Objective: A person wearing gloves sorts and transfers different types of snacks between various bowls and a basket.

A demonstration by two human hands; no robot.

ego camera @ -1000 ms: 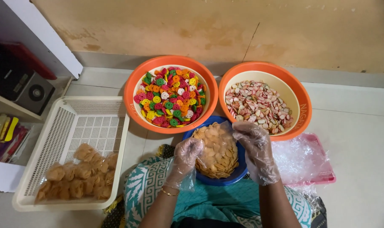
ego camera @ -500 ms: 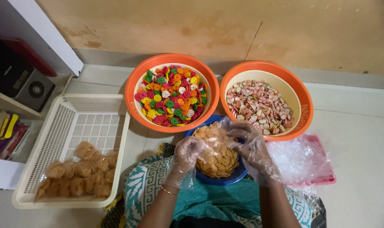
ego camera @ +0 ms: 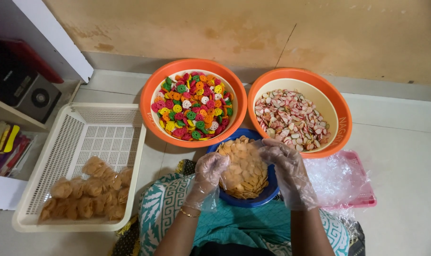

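A blue bowl (ego camera: 254, 201) heaped with flat tan round chips (ego camera: 244, 182) sits just in front of my lap. Both hands wear clear plastic gloves. My left hand (ego camera: 208, 174) grips the near-left side of a thin clear plastic bag (ego camera: 246, 156) held over the bowl. My right hand (ego camera: 288, 171) holds the bag's right side, its fingers reaching across the far rim. Chips show through the film; whether they lie inside the bag I cannot tell.
Two orange bowls stand behind: the left one (ego camera: 150, 92) holds multicoloured wheel-shaped snacks (ego camera: 191, 106), the right one (ego camera: 344, 118) pink-and-white slices (ego camera: 291, 118). A white mesh basket (ego camera: 82, 128) at left holds filled chip packets (ego camera: 87, 192). A pink tray of clear bags (ego camera: 341, 182) lies at right.
My right hand has moved left from beside the bowl to over its far rim, drawing the clear bag across the chips. My left hand has barely shifted.
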